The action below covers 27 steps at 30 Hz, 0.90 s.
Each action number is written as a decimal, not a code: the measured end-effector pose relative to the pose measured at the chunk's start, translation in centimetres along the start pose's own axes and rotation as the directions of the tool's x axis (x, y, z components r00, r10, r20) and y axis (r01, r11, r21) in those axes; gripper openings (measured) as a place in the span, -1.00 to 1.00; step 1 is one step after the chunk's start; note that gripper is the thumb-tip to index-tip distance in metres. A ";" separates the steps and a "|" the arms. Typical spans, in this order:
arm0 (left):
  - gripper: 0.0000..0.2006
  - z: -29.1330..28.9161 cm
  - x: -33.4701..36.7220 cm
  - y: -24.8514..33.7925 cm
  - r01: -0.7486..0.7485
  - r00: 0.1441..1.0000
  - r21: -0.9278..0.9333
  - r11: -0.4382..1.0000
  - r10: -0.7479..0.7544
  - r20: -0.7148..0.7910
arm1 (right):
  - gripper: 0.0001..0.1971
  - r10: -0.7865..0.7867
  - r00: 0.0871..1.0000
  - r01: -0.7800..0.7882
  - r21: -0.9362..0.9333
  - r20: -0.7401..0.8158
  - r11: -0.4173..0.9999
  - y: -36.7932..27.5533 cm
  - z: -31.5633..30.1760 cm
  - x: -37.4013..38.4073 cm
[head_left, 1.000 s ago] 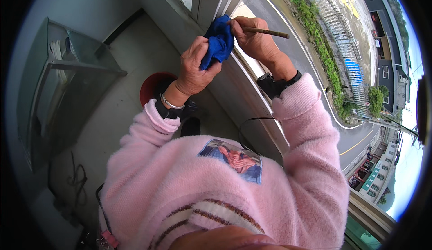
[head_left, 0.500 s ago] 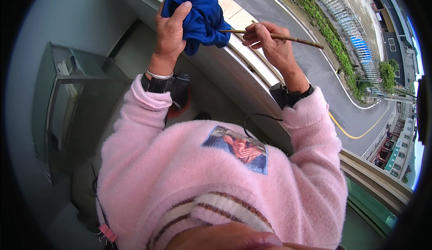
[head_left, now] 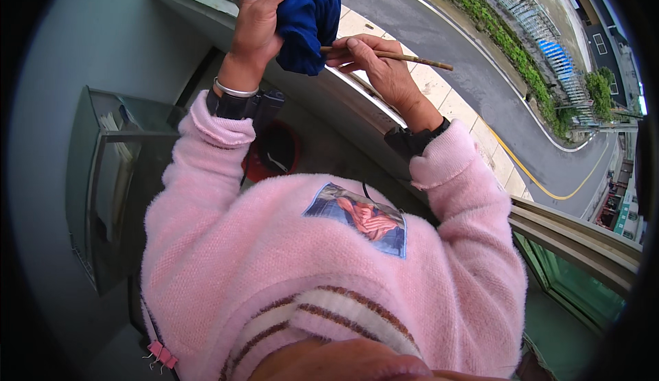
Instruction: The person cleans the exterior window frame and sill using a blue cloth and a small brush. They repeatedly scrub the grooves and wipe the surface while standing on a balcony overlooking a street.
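A bunched blue cloth (head_left: 307, 20) is gripped in my left hand (head_left: 259, 29), at the top of the view by the window frame. My right hand (head_left: 376, 65) pinches a thin brown stick (head_left: 419, 60) over the window sill (head_left: 364, 96). The stick's left end meets the lower right side of the cloth, and whether it goes into the folds I cannot tell. Its other end points right, over the road outside. My left fingers are mostly hidden behind the cloth.
A glass cabinet (head_left: 96, 175) with papers inside stands at the left. A red and black round object (head_left: 278, 151) lies low beyond my left forearm. The window opens onto a ledge (head_left: 446, 106) and a road (head_left: 439, 20) below. Window rails (head_left: 583, 244) run at the right.
Both hands have shifted up and left in the view, the right one closer to the cloth. Less of the stick shows between my right fingers and the cloth. The whole view has turned slightly.
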<state>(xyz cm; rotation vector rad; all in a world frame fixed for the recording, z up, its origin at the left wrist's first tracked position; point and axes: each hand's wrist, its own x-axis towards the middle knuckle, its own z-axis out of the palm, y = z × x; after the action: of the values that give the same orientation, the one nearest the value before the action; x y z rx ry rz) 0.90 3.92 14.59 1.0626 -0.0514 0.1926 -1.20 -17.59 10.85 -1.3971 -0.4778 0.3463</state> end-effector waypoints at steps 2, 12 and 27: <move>-0.77 -0.1 0.7 0.5 0.013 1.000 0.034 0.999 -0.014 0.012 | -0.67 0.010 0.999 -0.006 0.105 -0.031 0.994 -0.7 -0.2 -0.3; -0.80 0.2 3.3 4.0 -0.075 0.986 0.271 0.960 0.032 0.163 | -0.69 -0.066 0.992 0.064 -0.020 -0.108 0.998 -3.4 -2.3 -3.1; -0.70 2.2 4.3 6.8 -0.292 0.841 0.554 0.780 -0.067 0.537 | -0.69 -0.234 0.954 0.220 -0.094 -0.188 0.971 -9.0 -6.3 -4.3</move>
<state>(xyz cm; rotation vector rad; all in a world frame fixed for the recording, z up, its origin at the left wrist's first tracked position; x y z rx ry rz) 4.01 5.76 22.09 1.7636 -0.6026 0.0114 -2.07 -26.47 18.55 -1.4130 -0.4845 0.0024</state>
